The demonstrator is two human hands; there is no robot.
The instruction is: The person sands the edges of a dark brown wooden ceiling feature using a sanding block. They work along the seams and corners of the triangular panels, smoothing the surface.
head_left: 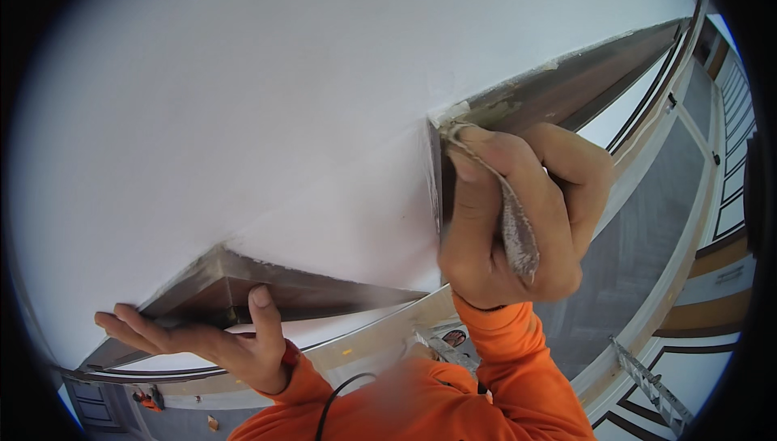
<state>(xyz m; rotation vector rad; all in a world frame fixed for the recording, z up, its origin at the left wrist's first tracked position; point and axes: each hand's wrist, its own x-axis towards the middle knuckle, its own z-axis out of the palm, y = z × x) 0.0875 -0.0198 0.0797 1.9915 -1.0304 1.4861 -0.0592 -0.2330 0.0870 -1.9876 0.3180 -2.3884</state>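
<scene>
Plainly, we have our right hand (548, 210) closed in a pinch on a worn, folded sheet (520, 235), whose tip sits at the notched corner of the white panel (267, 101), while our left hand (231, 346) is open, fingers spread and gripping nothing, beside the panel's lower notch; whether its thumb presses the brown strip (283, 289) there, we cannot tell. From here, we judge, a slip at that tight corner could scuff the panel's white face, because the sheet is so narrow at its tip; a hard push could chip the panel's ragged border or knock our knuckles on the dark strip (566, 85) along its right notch. If the pinch loosens, the sheet could drop toward the grey floor (639, 255) beyond the panel. As for room, the panel's edges hem in our fingertips at the corner, yet away from the panel, on the right, space opens out above the floor and a ladder (651, 384).
</scene>
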